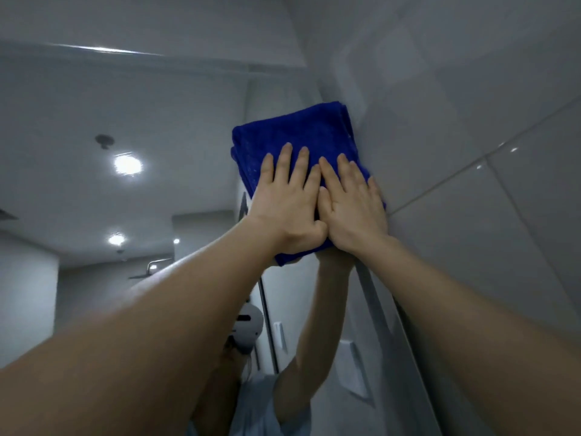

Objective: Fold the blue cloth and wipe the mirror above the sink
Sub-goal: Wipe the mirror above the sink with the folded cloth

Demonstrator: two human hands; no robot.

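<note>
The blue cloth point(292, 133) under the fingers point(286, 162) was a thick, napped fabric, matt and fuzzy, with a towel-like pile. Left of the fingers, the mirror point(141, 105) was smooth, polished glass, bright with reflected lamps. Right of the fingers, the wall tiles point(471, 121) were smooth and glossy grey, catching small highlights.

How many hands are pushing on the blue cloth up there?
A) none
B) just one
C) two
C: the left hand and the right hand both lie side by side with straight fingers on the folded blue cloth, pressing it against the mirror.
</note>
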